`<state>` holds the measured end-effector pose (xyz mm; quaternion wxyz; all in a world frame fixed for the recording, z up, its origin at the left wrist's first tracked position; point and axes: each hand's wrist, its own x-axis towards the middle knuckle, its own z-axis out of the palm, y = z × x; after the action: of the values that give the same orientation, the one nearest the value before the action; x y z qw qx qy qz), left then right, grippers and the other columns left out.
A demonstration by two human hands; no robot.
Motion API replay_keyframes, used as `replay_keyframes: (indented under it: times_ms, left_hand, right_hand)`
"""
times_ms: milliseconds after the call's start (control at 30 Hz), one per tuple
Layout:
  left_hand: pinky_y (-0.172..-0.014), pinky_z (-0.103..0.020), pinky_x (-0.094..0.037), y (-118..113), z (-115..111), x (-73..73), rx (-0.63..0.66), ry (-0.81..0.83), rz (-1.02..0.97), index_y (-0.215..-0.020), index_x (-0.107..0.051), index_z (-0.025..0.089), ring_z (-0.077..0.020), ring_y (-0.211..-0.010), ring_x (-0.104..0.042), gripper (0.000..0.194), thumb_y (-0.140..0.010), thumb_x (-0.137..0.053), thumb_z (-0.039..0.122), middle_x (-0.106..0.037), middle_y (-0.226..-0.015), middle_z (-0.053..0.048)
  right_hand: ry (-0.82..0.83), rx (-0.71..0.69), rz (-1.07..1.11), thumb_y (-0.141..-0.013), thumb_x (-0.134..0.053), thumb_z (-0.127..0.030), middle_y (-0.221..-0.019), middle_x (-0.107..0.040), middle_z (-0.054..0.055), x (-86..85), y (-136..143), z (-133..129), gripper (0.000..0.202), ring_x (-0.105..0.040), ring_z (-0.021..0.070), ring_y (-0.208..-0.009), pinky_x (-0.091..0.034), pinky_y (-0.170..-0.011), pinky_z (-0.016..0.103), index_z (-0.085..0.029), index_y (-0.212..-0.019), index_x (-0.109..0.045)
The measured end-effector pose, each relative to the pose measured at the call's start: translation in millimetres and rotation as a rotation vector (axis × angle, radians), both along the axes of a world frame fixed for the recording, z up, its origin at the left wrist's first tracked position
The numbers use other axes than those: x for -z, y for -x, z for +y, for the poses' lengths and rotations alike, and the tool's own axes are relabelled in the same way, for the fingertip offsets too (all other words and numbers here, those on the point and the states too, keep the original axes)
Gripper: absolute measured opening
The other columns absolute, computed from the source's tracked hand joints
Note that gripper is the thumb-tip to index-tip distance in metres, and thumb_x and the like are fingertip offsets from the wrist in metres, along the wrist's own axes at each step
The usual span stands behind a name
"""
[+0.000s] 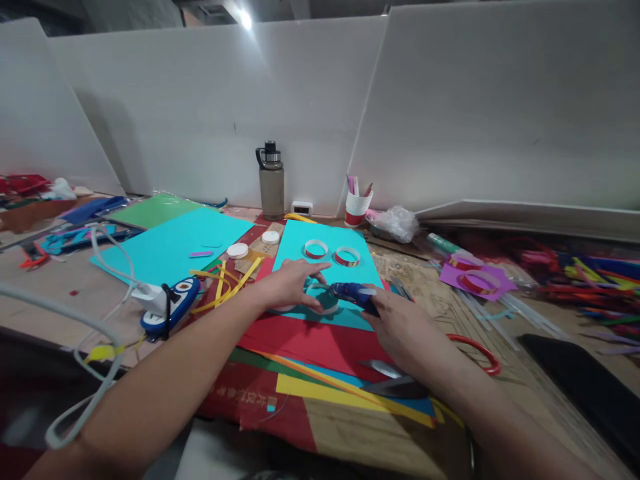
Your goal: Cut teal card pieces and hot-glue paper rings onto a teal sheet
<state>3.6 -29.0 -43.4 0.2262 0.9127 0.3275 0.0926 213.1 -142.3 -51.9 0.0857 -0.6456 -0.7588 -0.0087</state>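
A blue glue gun [353,292] is held in my right hand [400,323], its tip pointing left at a paper ring [325,309] on the turquoise sheet [300,233]. My left hand [295,283] reaches over the same ring, thumb and index finger apart around its rim; whether they pinch it is hard to see. Behind them stand two more rings, a left one [316,250] and a right one [347,257], white inside and red outside. Part of another ring shows beneath my left hand. Red paper [300,343] lies under the turquoise sheet.
Scissors [395,387] with a red handle lie near my right forearm. A bottle [271,190] and a cup of pens [357,207] stand at the back. A power strip [173,310] with a white cable is at left, a black phone [580,380] at right.
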Motion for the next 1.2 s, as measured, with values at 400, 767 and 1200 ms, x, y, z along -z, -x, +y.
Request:
replay_keyframes:
  times_ms: [400, 767, 1200]
  left_hand:
    - [-0.100, -0.035, -0.030, 0.1, 4.3, 3.7, 0.010, -0.027, 0.030, -0.146, -0.035, 0.025, -0.0247, -0.123, -0.047, 0.090, -0.069, -0.078, 0.040, -0.064, -0.125, -0.004]
    - [-0.103, -0.037, -0.028, 0.5, 2.3, 1.4, 0.041, -0.030, 0.018, -0.147, -0.034, 0.026, -0.0254, -0.126, -0.046, 0.091, -0.069, -0.076, 0.048, -0.064, -0.127, -0.005]
    - [-0.099, -0.035, -0.031, 3.1, 3.9, 7.3, 0.033, -0.039, 0.012, -0.146, -0.035, 0.027, -0.0247, -0.120, -0.049, 0.090, -0.069, -0.076, 0.047, -0.064, -0.126, -0.004]
  right_hand:
    - [-0.004, 0.002, 0.087, -0.091, -0.045, -0.017, -0.100, -0.069, 0.009, 1.3, 3.1, 2.0, 0.025, -0.063, 0.0181, -0.085, -0.041, -0.069, 0.026, -0.017, -0.111, -0.060]
    - [0.086, 0.057, -0.086, -0.087, -0.043, -0.011, -0.087, -0.066, 0.008, -17.6, 14.5, -8.5, 0.021, -0.059, 0.0165, -0.072, -0.031, -0.060, 0.028, -0.018, -0.101, -0.058]
    - [0.089, 0.097, -0.146, -0.090, -0.041, -0.017, -0.086, -0.067, 0.007, -26.8, 25.3, -4.2, 0.016, -0.061, 0.0171, -0.070, -0.021, -0.054, 0.029, -0.019, -0.100, -0.054]
